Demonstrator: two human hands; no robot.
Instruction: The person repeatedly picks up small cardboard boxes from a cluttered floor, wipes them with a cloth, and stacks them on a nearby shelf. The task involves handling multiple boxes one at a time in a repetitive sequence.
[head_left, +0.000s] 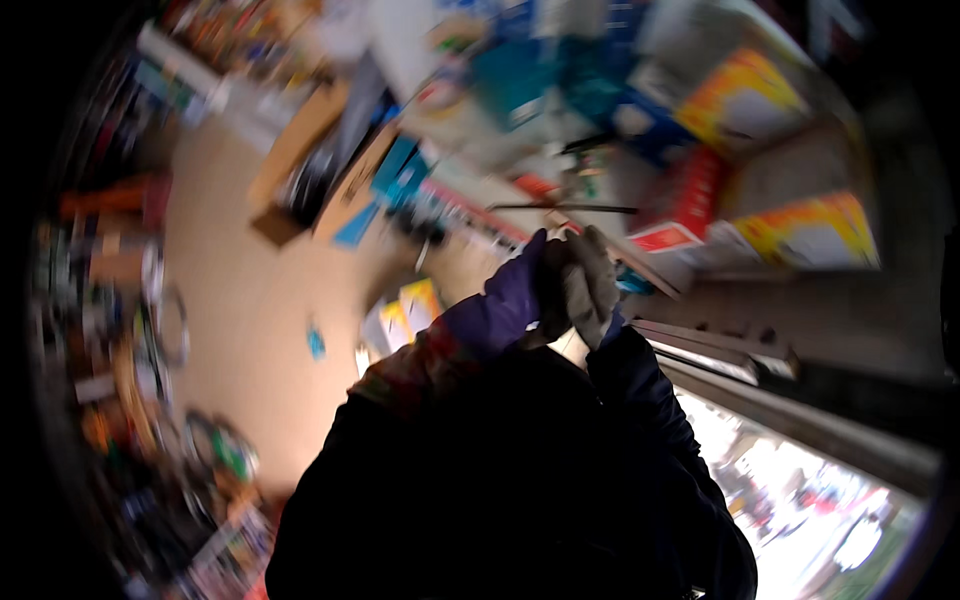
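My left hand (519, 283), in a purple glove below a colourful patterned cuff, is raised before my chest. Beside it is my right hand (592, 291), covered by a pale grey glove under a dark sleeve. The hands are close together, fingers pointing away from me. A dark brown area lies between them; blur and shadow hide whether it is a held thing or part of a glove. Just past the fingertips runs the edge of a cluttered table (649, 271). A thin dark rod (574, 208) lies across the things there.
A red box (686, 199) and yellow-and-white cartons (814, 229) stand at right. An open cardboard box (296, 154) is on the floor (247, 292), near a small blue item (316, 341). More yellow cartons (409, 311) sit left of my hands. Crowded goods line the left; a bright opening (795, 487) is lower right.
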